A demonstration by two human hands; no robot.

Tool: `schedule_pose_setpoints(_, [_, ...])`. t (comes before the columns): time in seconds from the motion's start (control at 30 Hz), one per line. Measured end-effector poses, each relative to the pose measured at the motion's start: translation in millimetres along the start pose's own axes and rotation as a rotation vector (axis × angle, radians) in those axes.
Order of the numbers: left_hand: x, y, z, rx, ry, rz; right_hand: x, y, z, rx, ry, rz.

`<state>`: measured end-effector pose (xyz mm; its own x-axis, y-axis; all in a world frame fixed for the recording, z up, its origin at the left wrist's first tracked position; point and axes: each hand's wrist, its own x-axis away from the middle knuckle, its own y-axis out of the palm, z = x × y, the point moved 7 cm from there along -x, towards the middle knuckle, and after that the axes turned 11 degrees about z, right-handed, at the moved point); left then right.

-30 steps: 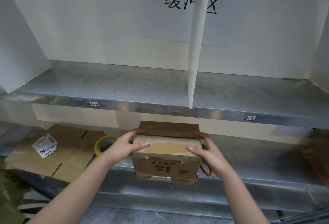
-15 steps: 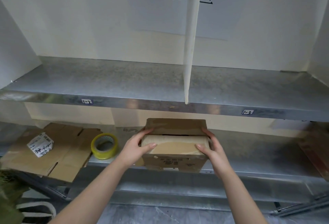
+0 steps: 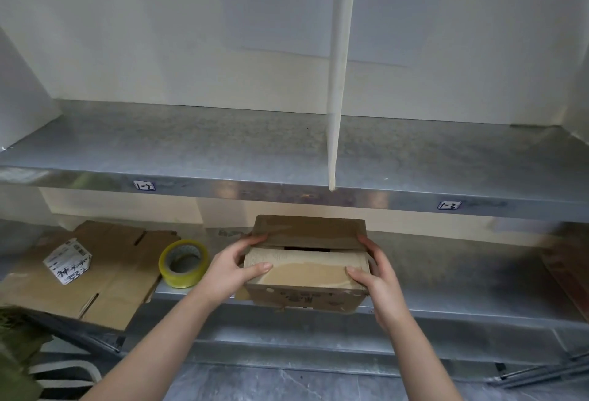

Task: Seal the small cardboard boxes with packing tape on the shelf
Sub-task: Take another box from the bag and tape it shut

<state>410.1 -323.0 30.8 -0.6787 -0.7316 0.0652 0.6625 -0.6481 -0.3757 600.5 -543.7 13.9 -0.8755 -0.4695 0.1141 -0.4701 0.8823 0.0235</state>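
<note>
A small brown cardboard box (image 3: 306, 276) sits at the front edge of the lower metal shelf (image 3: 446, 276). Its top flaps lie nearly closed, with a dark gap between them. My left hand (image 3: 231, 267) grips the box's left side, thumb on the near flap. My right hand (image 3: 374, 273) grips the right side, thumb on the same flap. A roll of yellowish packing tape (image 3: 183, 263) lies on the shelf just left of my left hand.
Flattened cardboard (image 3: 105, 282) with a small white printed packet (image 3: 68, 260) on it lies at the shelf's left. The upper metal shelf (image 3: 223, 152) is split by a white divider (image 3: 339, 82). More cardboard (image 3: 570, 270) shows at the right edge.
The box has been carried from in front of the shelf onto its front edge and set down. Both hands stay on its sides.
</note>
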Motion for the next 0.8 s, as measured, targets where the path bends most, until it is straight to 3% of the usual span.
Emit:
schedule_pose_setpoints(0.37, [3, 13, -29, -0.06, -0.074, -0.034, -7, 3, 26, 0.102, 0.095, -0.074])
schedule_pose_setpoints(0.5, [-11, 24, -31, -0.142, -0.017, 0.049, -19, 3, 27, 0.204, 0.007, -0.039])
schedule_pose_setpoints(0.8, [-40, 50, -27, -0.244, 0.072, -0.037, -44, -14, 23, 0.477, -0.093, -0.022])
